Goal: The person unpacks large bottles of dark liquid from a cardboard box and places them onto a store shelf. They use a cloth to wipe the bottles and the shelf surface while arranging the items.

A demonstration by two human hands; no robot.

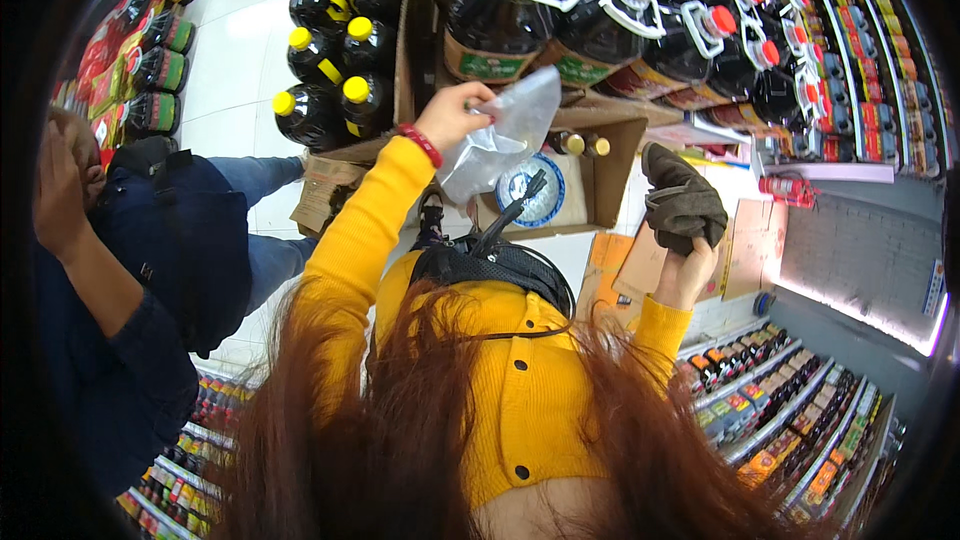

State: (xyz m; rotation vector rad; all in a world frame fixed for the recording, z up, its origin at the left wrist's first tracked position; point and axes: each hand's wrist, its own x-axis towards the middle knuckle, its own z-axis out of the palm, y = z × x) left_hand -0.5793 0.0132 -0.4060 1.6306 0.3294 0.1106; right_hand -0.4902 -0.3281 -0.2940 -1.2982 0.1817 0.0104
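Observation:
My left hand (454,117), with a red bracelet at the wrist, pinches the edge of a clear plastic sheet or bag (504,136). The plastic hangs in front of large dark bottles (495,22) with red caps and white handles. Out to the right, my right hand (686,270) is closed on a bunched dark grey-green cloth (681,202). Below the plastic, a blue-rimmed bowl (555,191) lies in an open cardboard box (619,187), along with small bottles with gold caps (571,143).
A cardboard carton (403,52) of yellow-capped bottles (309,116) stands ahead at left. Another person (180,240) in dark clothing is close at left. Flattened cardboard (754,240) and a fire extinguisher (787,189) are at right. Stocked shelves (780,412) stand around.

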